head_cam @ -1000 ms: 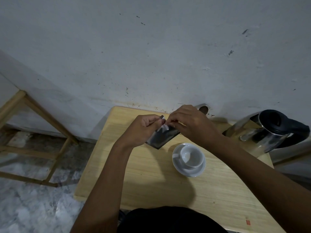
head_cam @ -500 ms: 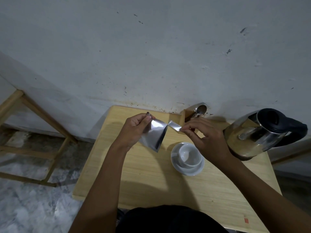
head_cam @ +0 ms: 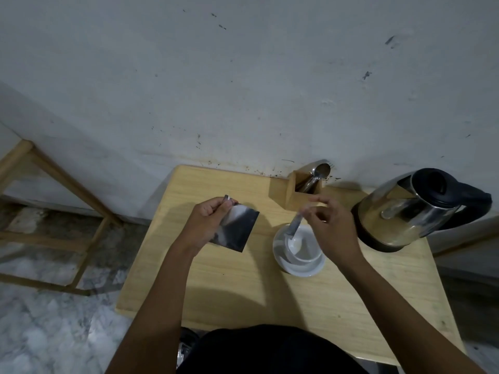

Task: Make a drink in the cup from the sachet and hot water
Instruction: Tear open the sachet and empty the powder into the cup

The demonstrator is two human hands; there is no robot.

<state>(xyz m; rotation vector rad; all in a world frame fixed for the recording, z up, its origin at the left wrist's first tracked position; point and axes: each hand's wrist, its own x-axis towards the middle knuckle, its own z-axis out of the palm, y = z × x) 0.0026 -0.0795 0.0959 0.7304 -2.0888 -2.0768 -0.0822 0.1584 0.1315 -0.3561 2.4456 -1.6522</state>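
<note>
Presently: silver foil sachet (head_cam: pixel 237 229) is pinched closed-fingered by the left hand (head_cam: pixel 208 225)
A torn strip (head_cam: pixel 294 224) is gripped by the right hand (head_cam: pixel 330 228) fingertips above the white ceramic cup (head_cam: pixel 303 245)

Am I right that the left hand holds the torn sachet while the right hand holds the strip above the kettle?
Not quite. The head view shows the left hand holding the sachet, but the right hand holds the torn-off strip above the cup, not the kettle, which stands off to the right.
</note>
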